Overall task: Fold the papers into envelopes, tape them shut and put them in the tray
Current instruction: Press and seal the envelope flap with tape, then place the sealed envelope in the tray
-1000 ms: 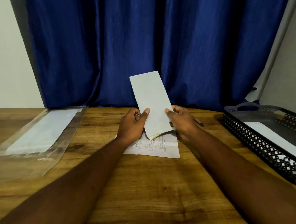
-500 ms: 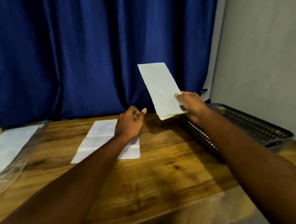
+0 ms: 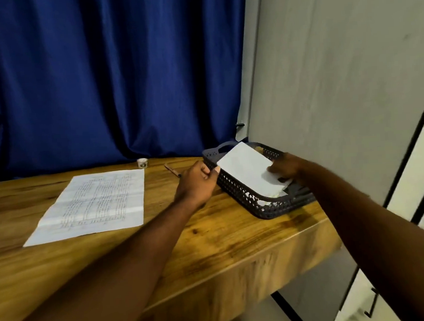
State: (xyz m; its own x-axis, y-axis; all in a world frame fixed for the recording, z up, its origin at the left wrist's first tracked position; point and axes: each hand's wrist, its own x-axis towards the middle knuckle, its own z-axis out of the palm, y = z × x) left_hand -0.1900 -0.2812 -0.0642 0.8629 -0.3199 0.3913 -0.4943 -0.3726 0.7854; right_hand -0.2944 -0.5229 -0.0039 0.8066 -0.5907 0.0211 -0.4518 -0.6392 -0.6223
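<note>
A white folded envelope (image 3: pixel 248 169) slants down into the black lattice tray (image 3: pixel 238 190) at the table's right end. My right hand (image 3: pixel 285 169) pinches the envelope's right edge over the tray. My left hand (image 3: pixel 197 182) hovers with curled fingers beside the tray's left wall and holds nothing that I can see. More white paper shows at the tray's bottom under the envelope. An unfolded printed sheet (image 3: pixel 93 203) lies flat on the wooden table (image 3: pixel 211 240) to the left.
A pen (image 3: pixel 172 170) lies behind my left hand. A small white tape roll (image 3: pixel 142 162) stands near the blue curtain. The table's right edge is just past the tray, with a grey wall panel beyond it.
My right hand carried the envelope rightward and down into the tray. My left hand let go of it and followed toward the tray. The view turned right.
</note>
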